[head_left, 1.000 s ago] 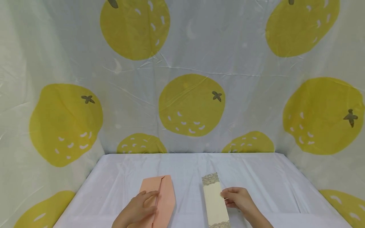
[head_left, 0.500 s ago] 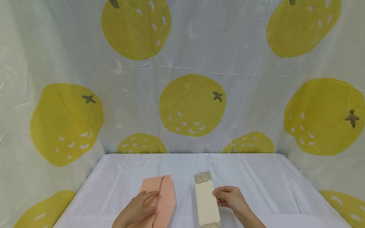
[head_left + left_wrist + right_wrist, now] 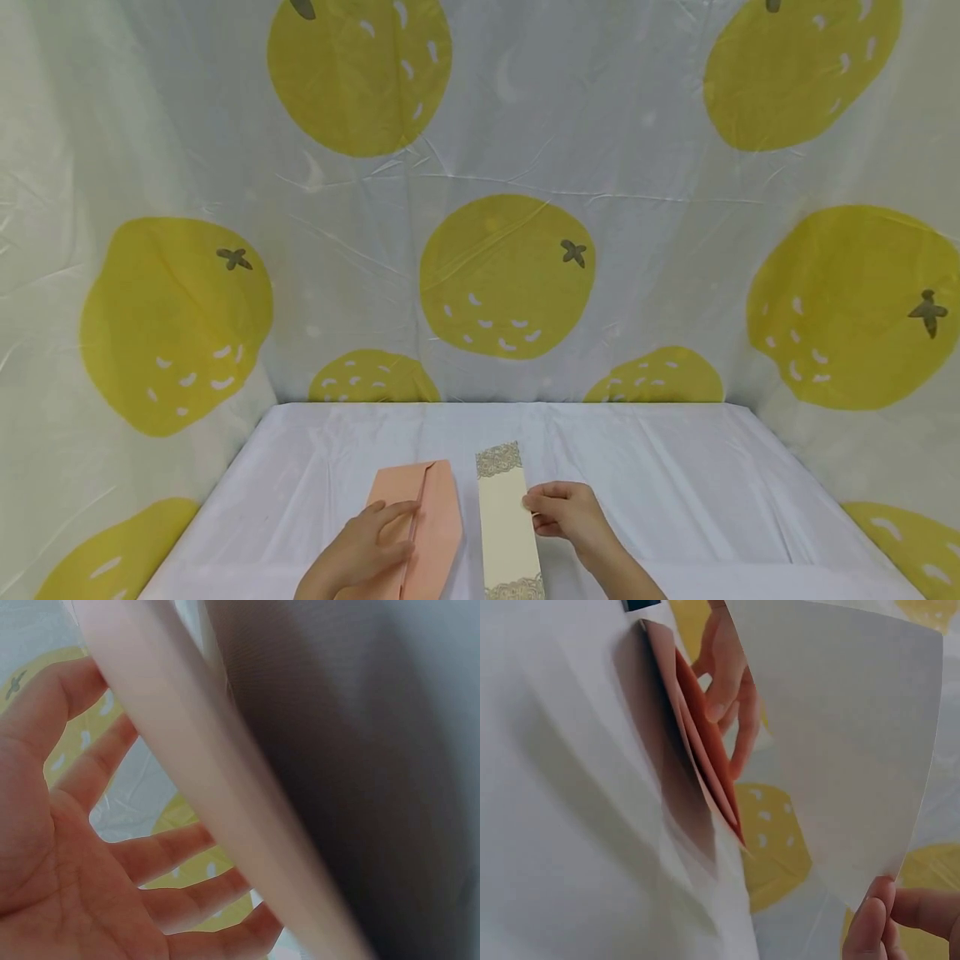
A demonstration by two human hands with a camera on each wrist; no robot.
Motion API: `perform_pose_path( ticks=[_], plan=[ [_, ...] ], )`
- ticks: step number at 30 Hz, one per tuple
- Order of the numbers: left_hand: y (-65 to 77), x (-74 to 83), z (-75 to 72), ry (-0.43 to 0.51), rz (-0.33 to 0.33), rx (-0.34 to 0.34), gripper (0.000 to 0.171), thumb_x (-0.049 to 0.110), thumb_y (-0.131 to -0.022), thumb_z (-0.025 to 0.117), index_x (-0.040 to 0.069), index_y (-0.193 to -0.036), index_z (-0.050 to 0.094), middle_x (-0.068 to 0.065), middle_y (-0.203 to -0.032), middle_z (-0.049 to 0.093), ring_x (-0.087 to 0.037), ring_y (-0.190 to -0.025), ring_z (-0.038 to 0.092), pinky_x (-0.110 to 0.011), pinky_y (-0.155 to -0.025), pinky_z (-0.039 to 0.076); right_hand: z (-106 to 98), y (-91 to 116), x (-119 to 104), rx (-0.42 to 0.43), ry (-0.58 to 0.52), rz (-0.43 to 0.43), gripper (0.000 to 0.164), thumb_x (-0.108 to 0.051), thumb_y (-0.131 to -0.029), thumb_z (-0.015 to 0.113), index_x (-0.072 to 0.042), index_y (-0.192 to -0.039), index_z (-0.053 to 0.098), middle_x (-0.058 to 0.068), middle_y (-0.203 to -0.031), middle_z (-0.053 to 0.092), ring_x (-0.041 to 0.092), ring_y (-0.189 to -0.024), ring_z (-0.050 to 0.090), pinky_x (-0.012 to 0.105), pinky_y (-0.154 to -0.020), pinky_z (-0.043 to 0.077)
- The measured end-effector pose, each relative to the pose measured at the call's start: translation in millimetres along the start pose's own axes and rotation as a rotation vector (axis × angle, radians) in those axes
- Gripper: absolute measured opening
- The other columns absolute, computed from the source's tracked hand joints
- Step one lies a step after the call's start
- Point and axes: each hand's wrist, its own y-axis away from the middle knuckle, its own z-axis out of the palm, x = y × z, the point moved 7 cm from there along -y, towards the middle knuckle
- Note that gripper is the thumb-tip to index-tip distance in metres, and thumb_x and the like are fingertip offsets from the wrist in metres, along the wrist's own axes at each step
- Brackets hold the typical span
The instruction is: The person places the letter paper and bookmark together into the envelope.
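Note:
A salmon-pink paper envelope [image 3: 441, 533] lies on the white cloth, its lengthwise flap edge slightly raised. My left hand [image 3: 362, 546] rests on it, fingers spread and mostly straight. In the left wrist view the fingertips touch the blurred envelope [image 3: 176, 742]. To the right, my right hand [image 3: 572, 515] pinches the right edge of a long cream card [image 3: 508, 525] with grey lace-patterned ends. Seen from the right wrist, the card [image 3: 847, 742] is plain, bends a little and stands off the cloth. A gap shows between the layers of the envelope [image 3: 712, 765].
White cloth [image 3: 637, 450] covers the table. Behind and at both sides hangs a pale curtain [image 3: 652, 275] printed with large yellow fruit. A small dark object [image 3: 641, 604] shows at the top of the right wrist view.
My right hand has carried the card leftward, close to the envelope's right side. The left hand and the envelope have stayed in place.

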Motion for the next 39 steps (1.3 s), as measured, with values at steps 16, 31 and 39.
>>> perform_pose_path(
  ticks=[16,31,39],
  plan=[
    [-0.2,0.1,0.7,0.022,-0.041,-0.006,0.053,0.030,-0.088,0.072,0.014,-0.136,0.057,-0.037,-0.134,0.045,-0.065,-0.124,0.033,-0.074,-0.085,0.035,46,-15,9,-0.044,-0.118,0.000,0.020,-0.005,-0.085,0.069,0.011,-0.097,0.068,0.001,-0.071,0.065,0.008,-0.058,0.064,0.020,-0.057,0.054],
    [0.6,1.0,0.5,0.013,-0.049,0.003,0.053,0.028,-0.088,0.072,0.014,-0.136,0.057,-0.036,-0.134,0.046,-0.066,-0.123,0.032,-0.076,-0.085,0.034,70,-24,27,0.003,-0.138,0.018,0.013,0.001,-0.083,0.069,0.011,-0.090,0.068,0.002,-0.068,0.065,0.007,-0.055,0.063,0.020,-0.054,0.053],
    [-1.0,1.3,0.8,0.019,-0.037,-0.013,0.052,0.028,-0.090,0.070,0.014,-0.137,0.056,-0.032,-0.134,0.049,-0.067,-0.124,0.031,-0.077,-0.084,0.033,78,-28,27,0.040,-0.099,-0.003,0.012,0.001,-0.082,0.069,0.011,-0.088,0.068,0.003,-0.063,0.066,0.007,-0.050,0.062,0.022,-0.053,0.054]
  ],
)
